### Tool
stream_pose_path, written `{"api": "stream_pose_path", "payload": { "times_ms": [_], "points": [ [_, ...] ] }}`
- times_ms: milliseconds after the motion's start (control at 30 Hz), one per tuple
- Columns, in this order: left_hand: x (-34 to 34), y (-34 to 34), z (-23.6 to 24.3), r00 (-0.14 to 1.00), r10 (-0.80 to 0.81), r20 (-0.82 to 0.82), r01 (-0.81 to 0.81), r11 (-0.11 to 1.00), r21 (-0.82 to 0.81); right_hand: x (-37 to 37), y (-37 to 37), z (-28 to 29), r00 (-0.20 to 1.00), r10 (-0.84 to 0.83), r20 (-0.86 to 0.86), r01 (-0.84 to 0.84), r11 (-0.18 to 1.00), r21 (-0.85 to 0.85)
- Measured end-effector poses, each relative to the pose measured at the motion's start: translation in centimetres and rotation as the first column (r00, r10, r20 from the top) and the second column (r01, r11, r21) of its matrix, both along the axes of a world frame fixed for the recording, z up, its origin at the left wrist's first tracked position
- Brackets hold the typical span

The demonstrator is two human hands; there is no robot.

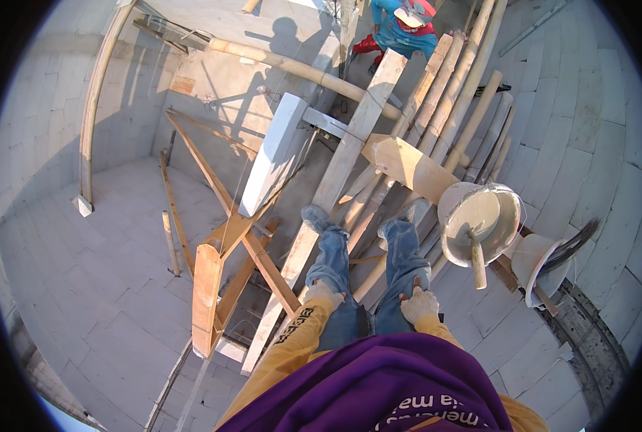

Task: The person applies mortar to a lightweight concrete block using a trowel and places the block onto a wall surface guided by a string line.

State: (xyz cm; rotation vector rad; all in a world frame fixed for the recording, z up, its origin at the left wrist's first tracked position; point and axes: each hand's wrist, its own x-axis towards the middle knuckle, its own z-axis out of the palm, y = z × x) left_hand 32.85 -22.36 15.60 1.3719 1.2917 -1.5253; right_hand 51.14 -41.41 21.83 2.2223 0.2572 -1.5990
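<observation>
My left hand [324, 295], in a pale glove, grips the blue jeans on my left leg [327, 259]. My right hand [420, 305], also gloved with bare fingertips, grips the jeans on my right leg [401, 255]. My feet stand on a long pale beam [299, 263] and on bamboo poles [357, 212]. Beside my right leg sits a white bucket [458, 209] of grey wet mix with a wooden handle in it. A second bucket [530, 255] with dark strands lies beyond it. A plywood board [409, 167] crosses the poles.
A person [405, 32] in blue and red is at the top. Angled timbers [206, 295] stand at my left, beside a white block [263, 165]. A horizontal bamboo pole [292, 68] crosses above them, over a deep drop to pale block walls [98, 266].
</observation>
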Motion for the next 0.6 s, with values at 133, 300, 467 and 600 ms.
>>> {"api": "stream_pose_path", "payload": {
  "times_ms": [133,300,467,600],
  "points": [
    [-0.9,0.8,0.2,0.998,0.052,0.026,-0.052,0.999,-0.005,-0.6,0.6,-0.4,1.0,0.018,0.004,-0.018,1.0,-0.014],
    [-2.5,1.0,-1.2,0.997,0.061,0.042,-0.06,0.998,-0.027,-1.5,1.4,-0.8,0.997,0.081,0.01,-0.08,0.995,-0.052],
    [-3.6,1.0,-1.9,0.994,0.092,0.052,-0.091,0.995,-0.026,-1.4,3.2,-0.6,0.992,0.116,-0.042,-0.119,0.988,-0.1],
    [-3.9,1.7,-1.7,0.989,0.142,0.046,-0.14,0.989,-0.044,-1.7,3.2,-1.2,0.988,0.157,0.002,-0.156,0.985,-0.069]
  ]
}}
